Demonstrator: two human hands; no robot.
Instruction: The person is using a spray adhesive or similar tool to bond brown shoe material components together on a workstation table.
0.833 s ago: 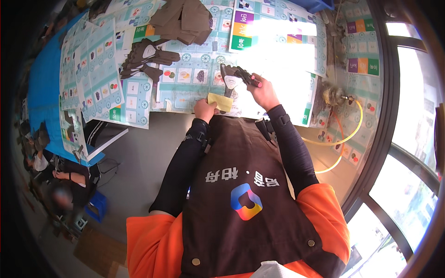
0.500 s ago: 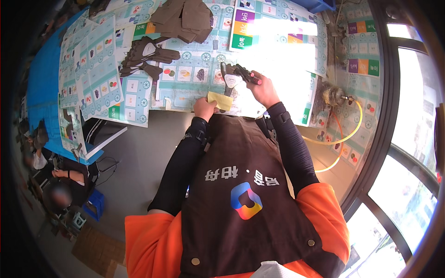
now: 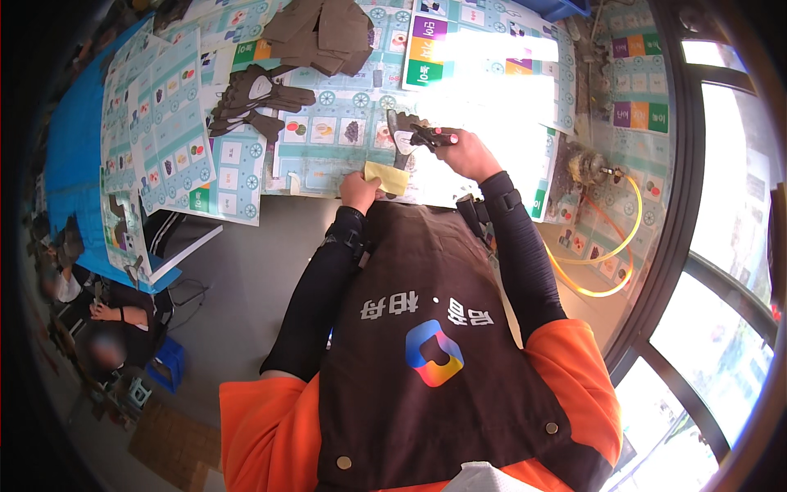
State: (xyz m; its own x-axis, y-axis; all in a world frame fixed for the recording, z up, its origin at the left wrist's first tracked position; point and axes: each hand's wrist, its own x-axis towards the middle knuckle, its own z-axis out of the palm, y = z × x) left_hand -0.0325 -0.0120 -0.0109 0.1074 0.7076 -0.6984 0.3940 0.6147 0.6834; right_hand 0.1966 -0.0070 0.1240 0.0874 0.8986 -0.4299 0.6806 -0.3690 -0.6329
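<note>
On the near edge of the covered table, my left hand (image 3: 359,192) pinches a yellow card (image 3: 386,177) that lies across the lower end of a dark brown cut piece (image 3: 403,131) with a pale patch. Just right of that piece, my right hand (image 3: 474,156) is closed around a dark hand tool (image 3: 433,136) with pink parts. Its front end hangs over the pale patch; bright glare blurs its outline, so its kind is unclear. To the left lies a fanned stack of similar pieces (image 3: 256,100), with a larger brown pile (image 3: 324,37) behind it.
Printed picture sheets (image 3: 168,115) cover the table. A yellow hose (image 3: 627,234) loops from a dirty fitting (image 3: 592,170) at the right, near the window frame (image 3: 684,189). A blue bin (image 3: 557,8) stands at the back. Another person (image 3: 106,307) sits at the far left.
My right hand has turned slightly, bringing the tool lower and flatter over the brown piece. The hose loop at the right has shifted. My left hand stays on the card.
</note>
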